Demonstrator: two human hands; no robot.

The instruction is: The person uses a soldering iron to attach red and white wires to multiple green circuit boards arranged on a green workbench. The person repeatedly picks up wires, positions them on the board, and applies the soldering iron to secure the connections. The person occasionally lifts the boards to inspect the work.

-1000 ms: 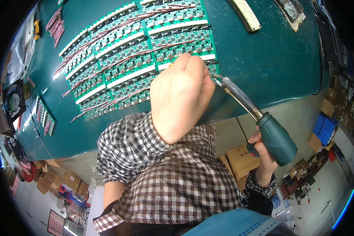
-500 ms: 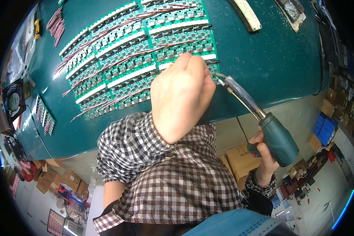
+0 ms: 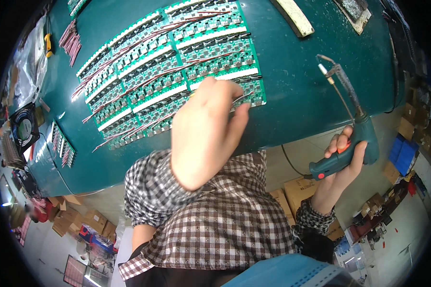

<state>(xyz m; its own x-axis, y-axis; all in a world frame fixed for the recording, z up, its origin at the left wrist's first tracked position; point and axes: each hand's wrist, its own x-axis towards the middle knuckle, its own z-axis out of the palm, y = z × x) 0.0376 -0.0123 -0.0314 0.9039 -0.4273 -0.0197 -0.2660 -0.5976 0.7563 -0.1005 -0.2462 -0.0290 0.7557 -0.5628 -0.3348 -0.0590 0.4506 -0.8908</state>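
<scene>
My right hand point(image 3: 347, 155) is wrapped round a green soldering gun point(image 3: 368, 138) with an orange trigger and a red button. Its metal barrel and thin solder feed tube point up and away, raised off the circuit boards point(image 3: 206, 70). Over the near right corner of the boards is my left hand point(image 3: 203, 131), slightly blurred. A gap shows between its thumb and forefinger. Beneath those fingertips a short wire point(image 3: 243, 97) lies across the nearest board; it seems not to be gripped. The other fingers of this hand are hidden by its back.
Dark red wires point(image 3: 71, 42) lie bundled at the far left, near a yellow-handled tool point(image 3: 48, 45). A small board point(image 3: 62, 143) and a fan point(image 3: 25, 125) are on the left. A pale bar point(image 3: 293, 17) and a soldering-tip pad point(image 3: 353, 13) sit at the far right.
The soldering gun has moved from the boards' right corner up and to the right. My left hand has drawn back slightly left, its thumb and forefinger parting.
</scene>
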